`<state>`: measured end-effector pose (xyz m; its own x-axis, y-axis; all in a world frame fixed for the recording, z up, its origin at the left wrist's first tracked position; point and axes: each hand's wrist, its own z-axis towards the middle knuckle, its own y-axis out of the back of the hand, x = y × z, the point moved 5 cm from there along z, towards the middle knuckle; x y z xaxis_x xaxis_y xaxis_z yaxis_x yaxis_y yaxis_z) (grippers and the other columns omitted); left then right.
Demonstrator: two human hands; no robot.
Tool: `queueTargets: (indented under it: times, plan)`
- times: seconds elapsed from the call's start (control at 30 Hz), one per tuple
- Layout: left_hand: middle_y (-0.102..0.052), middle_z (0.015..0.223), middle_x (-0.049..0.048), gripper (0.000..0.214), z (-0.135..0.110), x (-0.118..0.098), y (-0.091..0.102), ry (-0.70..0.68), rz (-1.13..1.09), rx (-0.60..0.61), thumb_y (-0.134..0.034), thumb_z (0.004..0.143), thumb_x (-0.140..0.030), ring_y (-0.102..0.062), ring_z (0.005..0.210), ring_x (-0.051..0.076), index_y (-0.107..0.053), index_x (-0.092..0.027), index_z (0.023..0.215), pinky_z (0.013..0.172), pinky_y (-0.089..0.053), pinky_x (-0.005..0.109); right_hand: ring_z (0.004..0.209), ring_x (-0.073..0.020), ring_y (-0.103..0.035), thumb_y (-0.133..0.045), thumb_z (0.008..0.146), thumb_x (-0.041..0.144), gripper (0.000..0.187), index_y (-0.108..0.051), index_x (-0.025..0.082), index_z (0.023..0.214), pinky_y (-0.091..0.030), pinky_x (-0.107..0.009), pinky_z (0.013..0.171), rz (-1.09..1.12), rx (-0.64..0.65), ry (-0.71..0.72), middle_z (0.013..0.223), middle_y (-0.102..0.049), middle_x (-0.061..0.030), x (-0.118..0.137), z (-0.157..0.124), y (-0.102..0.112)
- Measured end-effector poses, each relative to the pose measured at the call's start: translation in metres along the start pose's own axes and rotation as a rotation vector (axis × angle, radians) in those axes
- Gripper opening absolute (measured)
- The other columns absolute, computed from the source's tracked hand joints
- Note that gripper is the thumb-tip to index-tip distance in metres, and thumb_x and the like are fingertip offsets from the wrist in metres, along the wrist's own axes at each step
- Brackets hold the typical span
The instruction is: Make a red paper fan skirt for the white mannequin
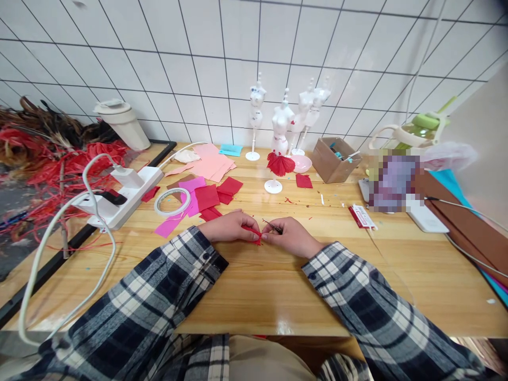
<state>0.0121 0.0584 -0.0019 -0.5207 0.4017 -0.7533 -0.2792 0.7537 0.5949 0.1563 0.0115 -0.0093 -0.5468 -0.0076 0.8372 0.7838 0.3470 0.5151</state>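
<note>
My left hand (228, 226) and my right hand (291, 237) rest on the wooden table (254, 286) and meet at a small red paper piece (254, 235), both pinching it. A thin dark needle-like tool (272, 226) also sticks out of my right hand's fingers. Just beyond my left hand lie red and pink paper sheets (206, 197) and a roll of clear tape (172, 202). A small white mannequin wearing a red paper skirt (280, 163) stands behind my hands.
Three more white mannequins (309, 108) stand by the tiled wall. A white power strip (123, 198) with a cable lies at left, beside red raffia and wigs (59, 159). A cardboard box (332, 159), a green lamp (416, 129) and brown sheets (456, 206) sit at right.
</note>
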Motion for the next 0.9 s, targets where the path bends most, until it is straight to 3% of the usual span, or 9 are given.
queueTargets:
  times: [0.27,0.47,0.6,0.7,0.83,0.9]
  plan:
    - [-0.073,0.085,-0.0032,0.027,0.000,0.005,-0.001,-0.001,-0.055,0.003,-0.061,0.080,-0.045,-0.063,0.086,0.017,-0.070,-0.021,0.085,0.103,-0.028,0.034,0.058,-0.0095,-0.041,-0.060,0.078,0.036,0.023,-0.069,0.015,0.081,-0.030,-0.023,0.055,0.050,0.032,-0.002,0.061,-0.049,0.0038,0.000,-0.001,0.003]
    - [-0.073,0.082,-0.0048,0.028,0.001,0.003,-0.001,-0.011,0.004,-0.025,-0.060,0.080,-0.048,-0.062,0.084,0.015,-0.070,-0.022,0.082,0.111,-0.013,0.038,0.053,-0.0088,-0.039,-0.063,0.075,0.038,0.023,-0.069,0.016,0.079,-0.026,-0.023,0.051,0.058,0.007,-0.023,0.055,-0.045,0.0053,-0.002,0.000,-0.001]
    - [-0.073,0.084,-0.0040,0.027,0.001,0.004,-0.001,-0.002,-0.024,-0.011,-0.062,0.079,-0.046,-0.063,0.086,0.016,-0.071,-0.022,0.084,0.109,-0.019,0.036,0.055,-0.0086,-0.040,-0.062,0.076,0.033,0.018,-0.065,0.016,0.075,-0.028,-0.022,0.052,0.068,0.031,-0.002,0.057,-0.046,0.0054,0.001,-0.001,0.000]
    - [-0.074,0.085,-0.0044,0.024,0.001,0.003,0.000,0.006,-0.030,-0.012,-0.062,0.079,-0.044,-0.063,0.086,0.016,-0.071,-0.022,0.083,0.112,-0.012,0.037,0.056,-0.0089,-0.042,-0.061,0.076,0.033,0.018,-0.065,0.016,0.074,-0.029,-0.022,0.053,0.030,0.019,0.004,0.058,-0.048,0.0049,0.001,-0.001,0.003]
    - [-0.073,0.083,-0.0053,0.024,0.000,0.001,0.001,0.006,-0.032,-0.025,-0.062,0.079,-0.044,-0.063,0.084,0.015,-0.071,-0.022,0.081,0.114,-0.004,0.039,0.058,-0.0107,-0.045,-0.054,0.083,0.041,0.031,-0.067,0.016,0.071,-0.031,-0.023,0.056,-0.051,-0.063,-0.001,0.059,-0.053,0.0024,-0.001,0.000,0.008]
    - [-0.073,0.084,-0.0042,0.025,0.000,0.001,0.000,-0.003,-0.061,-0.033,-0.061,0.079,-0.044,-0.062,0.083,0.014,-0.071,-0.021,0.083,0.113,-0.010,0.039,0.062,-0.0118,-0.048,-0.048,0.087,0.045,0.038,-0.069,0.016,0.073,-0.033,-0.024,0.059,-0.065,-0.113,0.012,0.063,-0.058,0.0005,-0.001,0.001,0.010]
